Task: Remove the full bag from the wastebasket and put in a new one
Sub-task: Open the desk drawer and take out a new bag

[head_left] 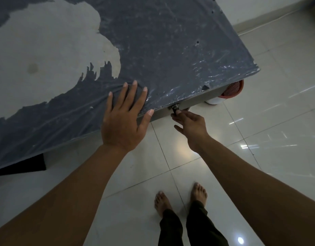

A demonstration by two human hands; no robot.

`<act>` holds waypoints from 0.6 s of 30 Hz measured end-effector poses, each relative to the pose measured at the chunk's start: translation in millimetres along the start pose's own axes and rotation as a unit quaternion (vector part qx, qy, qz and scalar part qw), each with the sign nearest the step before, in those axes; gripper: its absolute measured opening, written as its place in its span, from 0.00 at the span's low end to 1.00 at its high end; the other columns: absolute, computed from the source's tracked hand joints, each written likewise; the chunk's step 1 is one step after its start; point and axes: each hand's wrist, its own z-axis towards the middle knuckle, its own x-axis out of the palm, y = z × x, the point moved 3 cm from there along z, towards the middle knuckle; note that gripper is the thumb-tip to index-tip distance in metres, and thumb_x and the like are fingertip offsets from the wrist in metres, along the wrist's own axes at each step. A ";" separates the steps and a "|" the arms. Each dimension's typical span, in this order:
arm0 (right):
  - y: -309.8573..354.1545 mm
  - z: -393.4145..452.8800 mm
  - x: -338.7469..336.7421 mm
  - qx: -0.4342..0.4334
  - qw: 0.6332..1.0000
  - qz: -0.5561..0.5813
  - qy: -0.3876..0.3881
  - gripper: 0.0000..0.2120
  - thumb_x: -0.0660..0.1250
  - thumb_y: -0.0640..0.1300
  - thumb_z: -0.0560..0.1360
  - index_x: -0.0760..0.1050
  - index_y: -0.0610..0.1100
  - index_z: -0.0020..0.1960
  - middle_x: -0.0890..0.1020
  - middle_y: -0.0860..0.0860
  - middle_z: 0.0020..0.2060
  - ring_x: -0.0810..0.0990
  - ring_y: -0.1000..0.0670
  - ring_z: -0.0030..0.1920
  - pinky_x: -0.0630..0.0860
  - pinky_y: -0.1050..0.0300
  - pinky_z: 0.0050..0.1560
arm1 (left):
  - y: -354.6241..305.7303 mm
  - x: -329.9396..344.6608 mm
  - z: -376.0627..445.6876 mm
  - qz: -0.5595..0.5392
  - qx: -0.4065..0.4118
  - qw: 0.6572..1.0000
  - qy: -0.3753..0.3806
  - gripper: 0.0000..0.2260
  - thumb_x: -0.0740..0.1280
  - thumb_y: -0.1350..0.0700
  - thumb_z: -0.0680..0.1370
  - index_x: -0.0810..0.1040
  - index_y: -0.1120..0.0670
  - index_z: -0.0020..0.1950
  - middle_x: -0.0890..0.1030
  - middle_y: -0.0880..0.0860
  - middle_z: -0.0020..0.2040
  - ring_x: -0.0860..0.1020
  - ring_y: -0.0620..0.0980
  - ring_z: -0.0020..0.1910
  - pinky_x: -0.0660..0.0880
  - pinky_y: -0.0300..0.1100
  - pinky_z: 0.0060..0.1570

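A red mesh wastebasket (233,89) stands on the floor under the table's far right corner, mostly hidden by the tabletop; something white (212,101) shows at its foot. My left hand (124,116) lies flat on the table edge, fingers spread, holding nothing. My right hand (190,126) reaches under the table's front edge, its fingertips pinching a small metal knob (175,107) on the drawer front. No bag is visible in either hand.
The table (162,41) has a dark grey plastic covering, torn away at the left where pale surface shows. Glossy white floor tiles (259,130) spread to the right and below. My bare feet (179,197) stand near the table. A wall skirting runs at top right.
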 end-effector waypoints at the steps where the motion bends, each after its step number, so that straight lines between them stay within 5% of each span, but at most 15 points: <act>1: -0.7 0.1 -0.2 -0.002 1.000 0.003 -0.003 0.05 0.67 0.43 0.80 0.79 0.44 0.54 0.84 0.45 0.53 0.83 0.51 0.55 0.78 0.49 0.61 | -0.2 0.0 -0.1 -0.002 -0.001 1.000 -0.003 0.28 0.48 0.38 0.82 0.59 0.49 0.80 0.59 0.53 0.80 0.57 0.55 0.80 0.53 0.60 0.76; 18: -28.9 -18.7 -10.6 -0.005 0.998 0.046 -0.047 0.06 0.63 0.39 0.81 0.77 0.38 0.55 0.83 0.42 0.48 0.82 0.49 0.52 0.82 0.47 0.54 | -2.6 -1.9 -1.9 -0.016 -0.013 1.000 -0.002 0.27 0.49 0.40 0.82 0.59 0.49 0.80 0.59 0.52 0.81 0.55 0.53 0.80 0.51 0.58 0.77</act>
